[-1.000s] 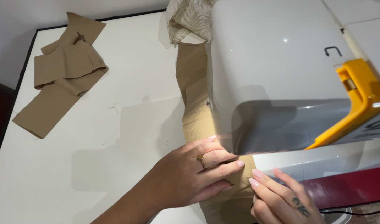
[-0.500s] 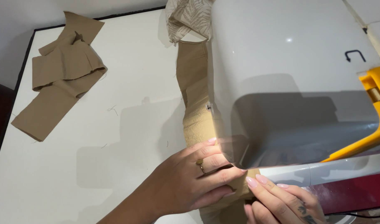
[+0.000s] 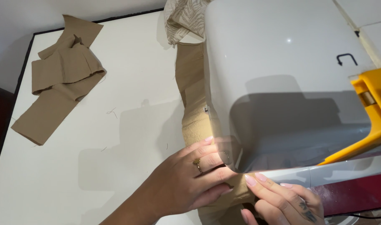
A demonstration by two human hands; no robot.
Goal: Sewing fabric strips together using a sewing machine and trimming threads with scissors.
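Observation:
A long strip of tan fabric [image 3: 191,87] runs under the head of a white sewing machine [image 3: 277,71] and out behind it. My left hand [image 3: 186,181], with a ring on one finger, lies flat on the strip just left of the machine's head, fingers pointing toward the hidden needle. At the bottom edge my right hand [image 3: 282,200] pinches the near end of the same strip with its fingertips. The needle and presser foot are hidden by the machine's body.
A pile of folded tan fabric pieces [image 3: 61,79] lies at the far left of the white table [image 3: 115,137]. A leaf-patterned cloth [image 3: 184,18] hangs behind the machine. A yellow part [image 3: 373,108] juts from the machine's right side. The table's dark edge runs along the left.
The view has shifted left a little, so the yellow part sits nearer the right edge. Both hands have stayed on the tan strip with little movement.

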